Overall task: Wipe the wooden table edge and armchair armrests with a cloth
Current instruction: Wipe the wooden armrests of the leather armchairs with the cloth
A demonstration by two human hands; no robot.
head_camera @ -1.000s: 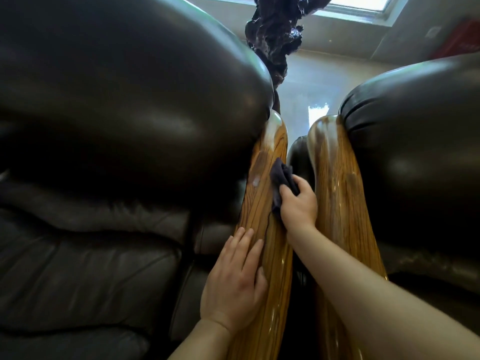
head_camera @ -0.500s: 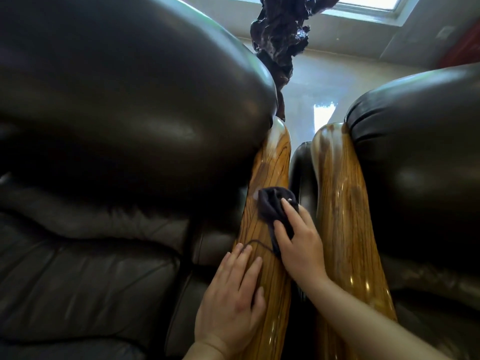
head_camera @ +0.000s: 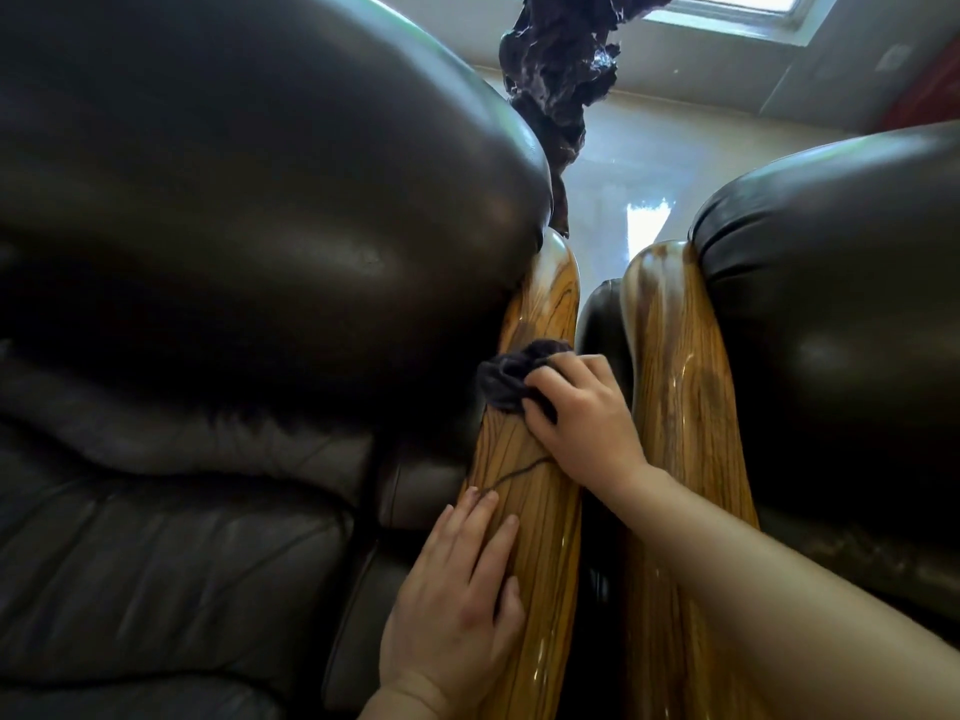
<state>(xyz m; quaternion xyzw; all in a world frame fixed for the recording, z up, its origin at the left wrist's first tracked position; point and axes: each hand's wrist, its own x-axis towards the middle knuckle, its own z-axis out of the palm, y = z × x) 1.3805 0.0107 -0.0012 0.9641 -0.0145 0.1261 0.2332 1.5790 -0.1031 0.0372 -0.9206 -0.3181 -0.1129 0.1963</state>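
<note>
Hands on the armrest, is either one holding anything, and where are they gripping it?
The right hand holds the dark cloth, fingers clutching its bunched near edge against the wooden armrest. The left hand holds nothing; it lies flat on the armrest.

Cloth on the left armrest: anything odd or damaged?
A loose thread trails from the dark cloth down the wooden armrest toward the left hand, so it may be fraying. The right hand grips it bunched. No visible spills or damage.

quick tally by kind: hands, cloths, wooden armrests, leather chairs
hands: 2, left hand and right hand
cloths: 1, dark cloth
wooden armrests: 2, left armrest and right armrest
leather chairs: 2, left chair and right chair
total: 7
</note>
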